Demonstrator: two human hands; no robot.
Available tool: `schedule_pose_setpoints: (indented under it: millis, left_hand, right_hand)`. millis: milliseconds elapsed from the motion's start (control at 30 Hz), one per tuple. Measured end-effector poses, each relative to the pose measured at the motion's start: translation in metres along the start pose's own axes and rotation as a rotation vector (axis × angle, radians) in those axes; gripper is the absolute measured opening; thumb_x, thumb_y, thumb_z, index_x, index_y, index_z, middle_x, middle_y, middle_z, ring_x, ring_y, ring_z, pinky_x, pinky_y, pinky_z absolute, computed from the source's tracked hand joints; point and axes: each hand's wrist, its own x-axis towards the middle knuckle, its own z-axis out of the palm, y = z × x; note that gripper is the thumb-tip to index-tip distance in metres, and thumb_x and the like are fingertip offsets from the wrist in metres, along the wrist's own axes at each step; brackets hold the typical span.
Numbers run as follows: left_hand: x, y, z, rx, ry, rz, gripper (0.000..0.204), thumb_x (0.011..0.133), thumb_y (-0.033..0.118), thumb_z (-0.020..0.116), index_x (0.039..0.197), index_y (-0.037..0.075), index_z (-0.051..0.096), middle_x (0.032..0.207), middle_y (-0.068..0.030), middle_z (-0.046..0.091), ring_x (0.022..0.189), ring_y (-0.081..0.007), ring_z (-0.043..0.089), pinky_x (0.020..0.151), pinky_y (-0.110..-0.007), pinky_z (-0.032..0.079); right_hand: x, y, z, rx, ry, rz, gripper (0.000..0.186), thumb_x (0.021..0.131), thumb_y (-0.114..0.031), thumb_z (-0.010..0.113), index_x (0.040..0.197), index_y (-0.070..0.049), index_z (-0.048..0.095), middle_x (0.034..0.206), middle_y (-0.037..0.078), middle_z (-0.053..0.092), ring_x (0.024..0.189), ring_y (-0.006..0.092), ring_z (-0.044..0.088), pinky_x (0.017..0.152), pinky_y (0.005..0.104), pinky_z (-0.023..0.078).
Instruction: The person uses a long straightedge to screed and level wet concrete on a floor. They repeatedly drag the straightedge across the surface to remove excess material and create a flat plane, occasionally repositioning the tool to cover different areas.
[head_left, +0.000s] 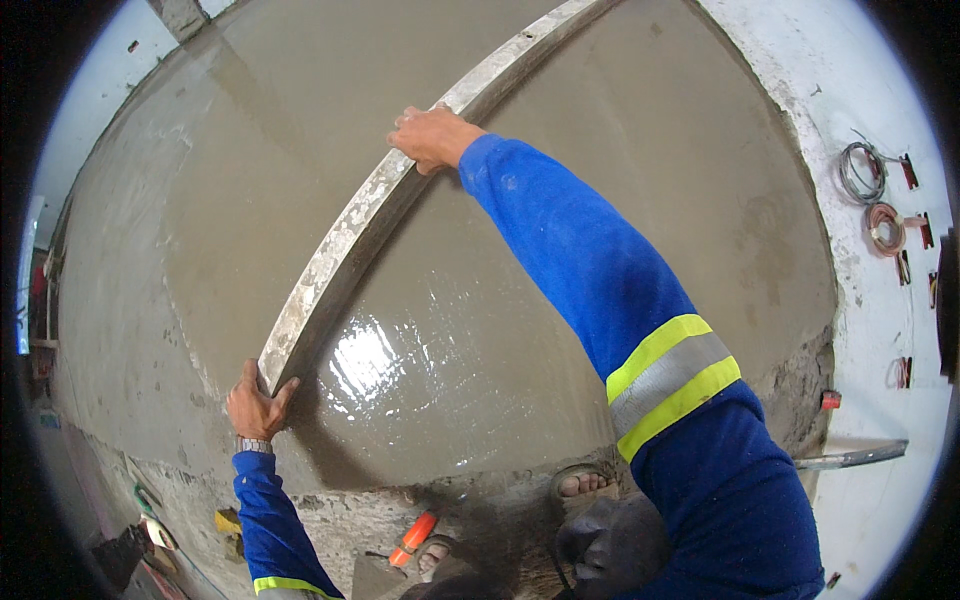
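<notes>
A long, straight-edged screed bar [345, 240], pale and crusted with dried mortar, lies across a smooth wet grey mortar surface [580, 320]. The fisheye bends it into a curve from lower left to top. My left hand [258, 405] grips its near end, thumb on one side and fingers on the other. Farther along, my right hand [432, 138] is wrapped over the bar, with some fingers hidden by the hand itself. A bright reflection shines on the mortar between the bar and my right sleeve. Both arms wear blue sleeves with yellow and silver bands.
An orange-handled tool [412, 538] lies by my sandalled feet [585, 483] at the lower edge. Coiled cables [862, 172] hang from the white wall [850, 300] on the right, above a metal bar [855, 455]. A yellow object [228, 521] sits at lower left.
</notes>
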Motion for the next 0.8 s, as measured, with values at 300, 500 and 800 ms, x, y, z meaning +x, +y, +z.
schedule_pose_setpoints:
  millis: [300, 500, 800]
  left_hand:
    - [0.001, -0.001, -0.006, -0.031, -0.010, 0.026, 0.061, 0.069, 0.056, 0.078, 0.087, 0.005, 0.049, 0.061, -0.0145, 0.055, 0.057, -0.0369, 0.059, 0.055, -0.045, 0.045]
    - [0.002, 0.002, -0.011, -0.039, -0.016, 0.038, 0.061, 0.068, 0.056, 0.078, 0.087, 0.005, 0.049, 0.062, -0.0157, 0.056, 0.058, -0.0381, 0.059, 0.056, -0.046, 0.045]
    - [0.000, 0.000, -0.017, -0.058, 0.042, 0.091, 0.060, 0.068, 0.052, 0.080, 0.091, 0.004, 0.052, 0.067, -0.0179, 0.059, 0.064, -0.0407, 0.061, 0.060, -0.047, 0.047]
  right_hand:
    - [-0.006, -0.003, -0.008, -0.003, -0.058, 0.010, 0.036, 0.073, -0.022, 0.082, 0.104, -0.007, 0.071, 0.115, 0.009, 0.067, 0.118, 0.0303, 0.057, 0.090, 0.0607, 0.051]
    - [-0.018, -0.004, -0.014, -0.033, -0.072, 0.040, 0.040, 0.073, -0.024, 0.082, 0.108, -0.008, 0.070, 0.117, 0.009, 0.065, 0.119, 0.0294, 0.057, 0.090, 0.0606, 0.051]
    - [-0.042, -0.008, -0.028, -0.051, -0.073, 0.086, 0.042, 0.074, -0.027, 0.081, 0.110, -0.010, 0.069, 0.119, 0.006, 0.065, 0.120, 0.0263, 0.056, 0.092, 0.0632, 0.048]
